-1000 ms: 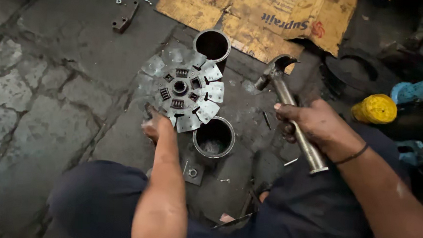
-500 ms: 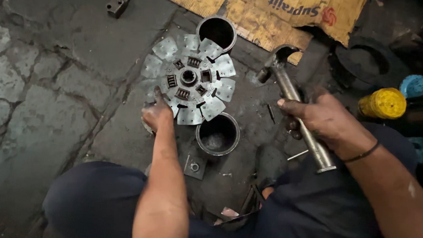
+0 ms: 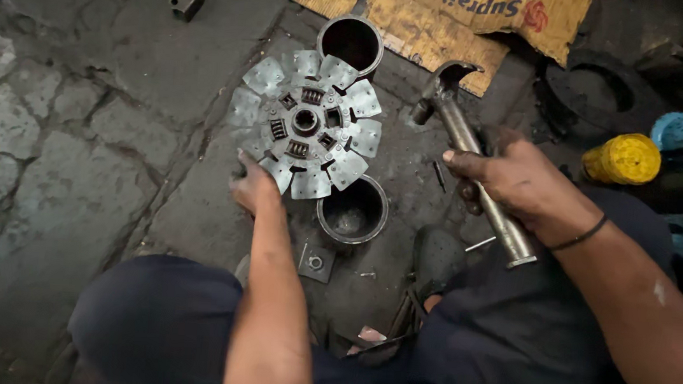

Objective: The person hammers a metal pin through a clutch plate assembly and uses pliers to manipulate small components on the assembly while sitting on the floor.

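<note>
Head view: clutch disc (image 3: 306,128) with petal-shaped metal pads lies flat on the stone floor (image 3: 71,147), bridging two open steel cylinders: one (image 3: 350,43) at its far edge, one (image 3: 352,212) at its near edge. Left hand (image 3: 254,186) pinches the disc's near-left rim, grip closed on it. Right hand (image 3: 513,181) has its grip clamped around the handle of a steel hammer (image 3: 469,144), head raised right of the disc. Torn cardboard (image 3: 444,18) lies beyond.

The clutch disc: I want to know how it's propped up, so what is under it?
The clutch disc bridges two open metal cylinders, rims partly covered. The left hand holds its edge.
</note>
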